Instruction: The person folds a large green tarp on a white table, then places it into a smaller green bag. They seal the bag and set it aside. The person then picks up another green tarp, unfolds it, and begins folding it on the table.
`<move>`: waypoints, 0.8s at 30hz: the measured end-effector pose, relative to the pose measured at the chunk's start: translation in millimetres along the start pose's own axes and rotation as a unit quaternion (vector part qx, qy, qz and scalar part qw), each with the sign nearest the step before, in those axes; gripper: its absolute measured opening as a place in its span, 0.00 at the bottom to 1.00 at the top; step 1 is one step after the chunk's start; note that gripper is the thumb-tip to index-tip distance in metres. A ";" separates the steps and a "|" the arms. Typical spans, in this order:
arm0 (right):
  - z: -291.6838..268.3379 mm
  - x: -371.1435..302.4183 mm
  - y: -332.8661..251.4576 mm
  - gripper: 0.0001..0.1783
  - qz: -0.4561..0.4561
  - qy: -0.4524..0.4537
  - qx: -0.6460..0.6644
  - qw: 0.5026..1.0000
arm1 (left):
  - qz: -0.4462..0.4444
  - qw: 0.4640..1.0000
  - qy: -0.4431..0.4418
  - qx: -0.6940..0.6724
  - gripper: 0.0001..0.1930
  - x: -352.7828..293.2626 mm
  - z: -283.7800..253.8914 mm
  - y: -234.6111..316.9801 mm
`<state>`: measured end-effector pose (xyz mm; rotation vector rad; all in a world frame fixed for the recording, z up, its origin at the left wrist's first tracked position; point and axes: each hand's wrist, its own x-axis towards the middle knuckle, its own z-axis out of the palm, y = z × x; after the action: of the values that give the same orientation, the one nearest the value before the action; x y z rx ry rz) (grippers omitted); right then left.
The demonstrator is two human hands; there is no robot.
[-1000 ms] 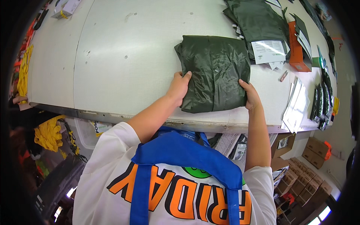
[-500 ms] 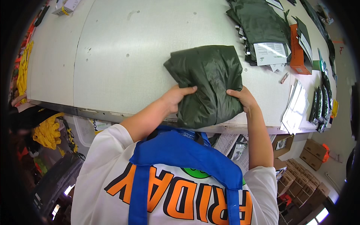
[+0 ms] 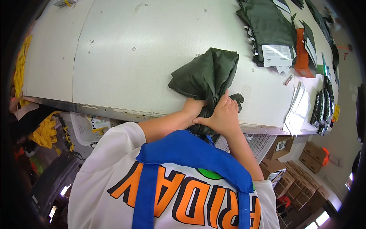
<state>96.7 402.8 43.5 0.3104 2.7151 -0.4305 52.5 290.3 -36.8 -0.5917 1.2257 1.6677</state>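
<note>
Dark green, one crumpled bundle (image 3: 206, 74) is at the near edge of one white table (image 3: 126, 76). Its long axis runs away from the person, leaning slightly right; the wide, flared end points to the far side. Two hands hold its narrow waist: the right hand (image 3: 225, 115) has its fingers clamped on it; the left hand (image 3: 193, 108) has hidden fingers, so I cannot tell their state. One orange box (image 3: 302, 63) stands at right.
</note>
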 end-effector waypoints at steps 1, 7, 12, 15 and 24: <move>7.6 0.1 0.0 0.74 0.005 -0.005 -0.017 1.000 | -0.023 0.999 -0.023 -0.011 0.15 -10.1 1.3 6.8; 19.9 11.8 5.4 0.64 0.046 -0.005 -0.067 0.997 | -0.099 0.983 -0.152 0.017 0.16 -31.4 -5.3 10.2; -8.7 19.5 27.0 0.43 0.056 0.014 0.114 0.992 | 0.004 0.937 -0.248 0.248 0.15 -64.9 -18.9 55.2; -23.0 2.6 11.7 0.39 0.040 -0.062 0.089 0.993 | 0.055 0.932 -0.305 0.189 0.18 -81.9 -71.8 108.2; -72.3 -15.4 -67.7 0.44 -0.168 -0.162 -0.059 0.970 | 0.159 0.951 -0.256 0.067 0.30 -49.8 -140.1 115.0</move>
<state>68.9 361.8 130.6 -0.2398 2.4545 -0.3702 -48.7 136.7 2.2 0.1346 1.0683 1.8293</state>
